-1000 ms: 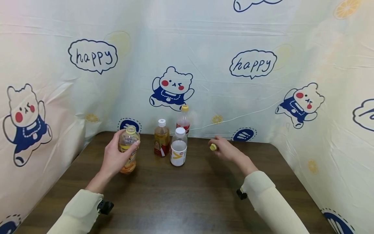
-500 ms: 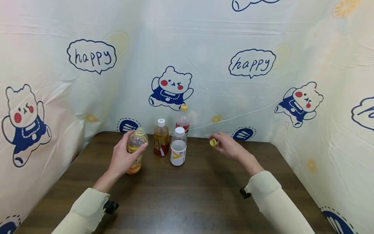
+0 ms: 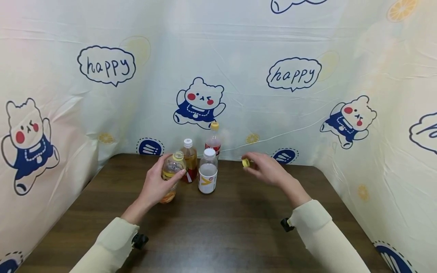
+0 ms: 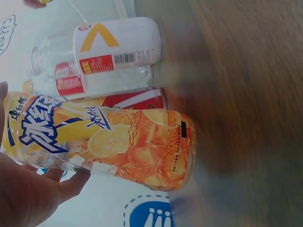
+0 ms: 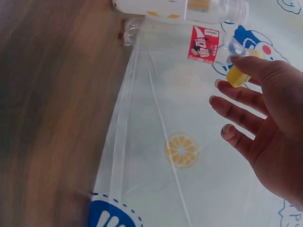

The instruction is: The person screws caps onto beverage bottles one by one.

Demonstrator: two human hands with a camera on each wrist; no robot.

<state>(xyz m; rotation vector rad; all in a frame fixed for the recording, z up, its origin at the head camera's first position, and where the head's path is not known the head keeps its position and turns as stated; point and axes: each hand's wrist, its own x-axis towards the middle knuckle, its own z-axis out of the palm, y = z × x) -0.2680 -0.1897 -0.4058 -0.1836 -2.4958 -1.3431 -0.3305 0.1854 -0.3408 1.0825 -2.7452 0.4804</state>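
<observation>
My left hand (image 3: 155, 187) grips a clear drink bottle (image 4: 142, 146) with a yellow and orange label around its upper part. Its neck, uncapped with a yellow ring, points up in the head view; whether its base touches the table cannot be told. To the right, my right hand (image 3: 269, 171) is raised, pinching a yellow bottle cap (image 5: 237, 76) between thumb and index finger, other fingers loosely spread. A white-capped bottle of amber drink (image 3: 190, 161) stands just behind the left hand's bottle, partly hidden by it.
Right of the amber bottle stands a white-labelled bottle (image 3: 207, 176) with a white cap. Behind that is a red-labelled bottle (image 3: 213, 143) with a yellow cap, partly hidden. A printed curtain (image 3: 239, 113) hangs along the back edge of the brown table (image 3: 218, 235).
My left hand has carried its bottle rightward, closer to the standing bottles. My right hand has risen slightly, and the yellow cap it pinches has turned and shifted a little up and left.
</observation>
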